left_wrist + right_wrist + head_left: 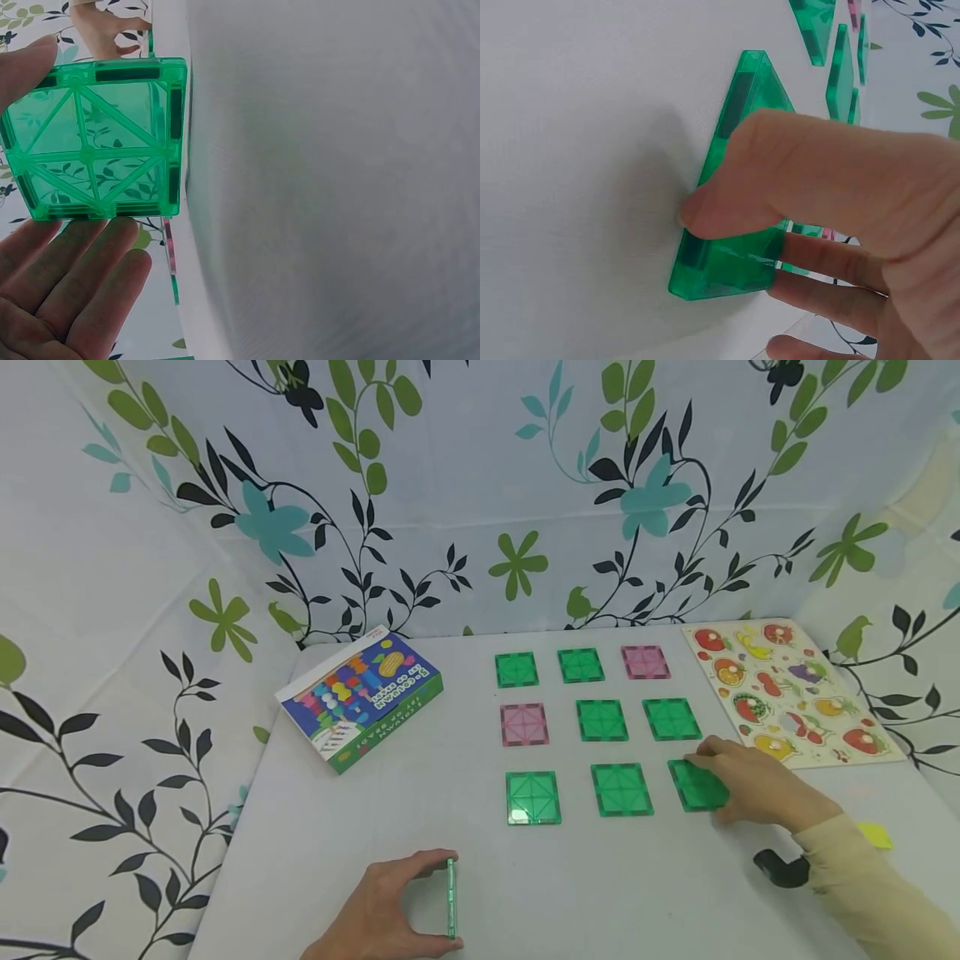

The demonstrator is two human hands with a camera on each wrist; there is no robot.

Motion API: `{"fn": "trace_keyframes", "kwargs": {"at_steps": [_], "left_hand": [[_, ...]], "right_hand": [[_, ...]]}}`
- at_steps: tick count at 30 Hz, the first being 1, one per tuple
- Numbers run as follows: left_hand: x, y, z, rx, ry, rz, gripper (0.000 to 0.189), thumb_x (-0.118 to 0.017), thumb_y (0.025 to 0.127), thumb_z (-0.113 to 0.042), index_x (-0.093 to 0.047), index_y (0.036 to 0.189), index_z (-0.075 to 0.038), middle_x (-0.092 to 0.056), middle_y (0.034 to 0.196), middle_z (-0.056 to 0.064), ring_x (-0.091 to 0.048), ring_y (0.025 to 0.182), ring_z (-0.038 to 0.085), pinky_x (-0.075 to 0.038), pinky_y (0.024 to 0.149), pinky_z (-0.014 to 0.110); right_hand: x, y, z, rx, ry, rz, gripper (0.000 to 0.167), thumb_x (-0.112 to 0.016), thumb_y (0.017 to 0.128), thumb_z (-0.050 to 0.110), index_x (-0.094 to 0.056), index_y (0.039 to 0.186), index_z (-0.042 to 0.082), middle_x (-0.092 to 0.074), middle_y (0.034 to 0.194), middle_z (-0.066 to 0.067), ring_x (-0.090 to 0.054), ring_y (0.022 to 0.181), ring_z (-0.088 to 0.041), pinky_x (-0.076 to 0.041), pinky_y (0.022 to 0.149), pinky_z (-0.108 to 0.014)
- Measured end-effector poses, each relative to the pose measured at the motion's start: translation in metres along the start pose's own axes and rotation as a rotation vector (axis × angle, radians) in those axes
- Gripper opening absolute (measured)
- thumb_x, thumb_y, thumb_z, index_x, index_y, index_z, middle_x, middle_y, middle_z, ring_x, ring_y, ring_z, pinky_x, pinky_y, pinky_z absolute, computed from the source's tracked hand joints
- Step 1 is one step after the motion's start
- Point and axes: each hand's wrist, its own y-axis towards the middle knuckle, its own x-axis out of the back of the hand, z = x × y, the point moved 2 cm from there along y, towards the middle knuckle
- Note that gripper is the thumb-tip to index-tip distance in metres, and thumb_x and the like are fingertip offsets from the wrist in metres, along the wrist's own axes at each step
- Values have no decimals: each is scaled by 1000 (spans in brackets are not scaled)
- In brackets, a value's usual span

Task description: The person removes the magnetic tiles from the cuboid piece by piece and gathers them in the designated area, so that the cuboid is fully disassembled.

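Observation:
My left hand [386,906] pinches a green see-through square magnetic tile [452,900] between thumb and fingertips, on edge near the table's front. In the left wrist view this tile [87,154] shows its face, with ribs and dark magnets along its rim. Toward the right, my right hand [765,785] pinches another green tile [697,787] at the front right of three rows of tiles. The right wrist view shows the thumb [720,206] on this tile's near edge, with fingers at the opposite side. Beside it lies a green tile [622,790]; a pink tile [524,725] sits in the middle row.
A colourful box [360,702] with blue and green sides stands at the back left. On the right lies a fruit-picture board [795,693], close behind the right hand. A black curved object [783,868] and a yellow piece [875,836] lie by the right sleeve.

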Motion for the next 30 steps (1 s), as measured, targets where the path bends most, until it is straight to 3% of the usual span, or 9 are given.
{"fn": "trace_keyframes", "kwargs": {"at_steps": [4,8,12,15,18,23,28,30], "left_hand": [[0,-1,-1,4,-8,4,79,-88,72,-56,-60,138,-23,-70,132,-9,-68,111,5,-60,92,30],[0,-1,-2,4,-17,3,77,-89,74,-52,-59,139,-23,-70,133,-8,-68,111,6,-60,92,31],[-1,-1,-4,-19,-32,-25,77,-91,74,-47,-58,139,-23,-70,133,-7,-68,110,6,-61,90,33],[-1,0,-5,-44,-56,-41,77,-90,75,-46,-56,140,-23,-70,132,-6,-69,109,6,-61,90,34],[-2,0,-6,-50,-81,-44,78,-90,76,-47,-54,142,-25,-71,131,-6,-69,110,6,-62,90,36],[-5,2,-8,-58,-101,-45,81,-91,74,-45,-53,142,-23,-71,132,-6,-70,112,6,-62,91,36],[-7,3,-10,-135,-122,-94,82,-94,72,-36,-53,141,-17,-71,131,-3,-71,112,9,-62,90,38],[-8,3,-11,-163,-132,-118,83,-94,72,-34,-52,141,-17,-71,131,-2,-72,113,10,-62,90,39]], "right_hand": [[5,-7,5,-5,3,-39,86,-98,62,31,-64,137,5,-62,131,-18,-63,107,-36,-58,86,-57],[9,-12,28,40,41,-154,84,-96,65,37,-64,139,11,-61,136,-14,-62,114,-36,-57,88,-57],[4,-8,69,181,91,-323,83,-94,65,42,-65,137,13,-63,133,-5,-63,113,-26,-58,85,-48],[-3,-2,108,298,146,-398,86,-94,64,49,-65,138,15,-63,132,0,-63,113,-18,-59,85,-41],[-13,5,150,407,248,-391,86,-90,70,56,-61,142,19,-62,134,5,-62,116,-12,-59,88,-38],[-32,16,206,565,381,-310,89,-81,77,65,-54,149,19,-61,136,5,-61,120,-10,-58,94,-36],[-45,23,241,626,432,-269,101,-81,74,69,-49,152,13,-61,139,3,-60,124,-9,-57,99,-33],[-48,25,249,646,452,-303,104,-83,73,67,-48,153,11,-62,140,2,-61,125,-10,-56,100,-32]]}}
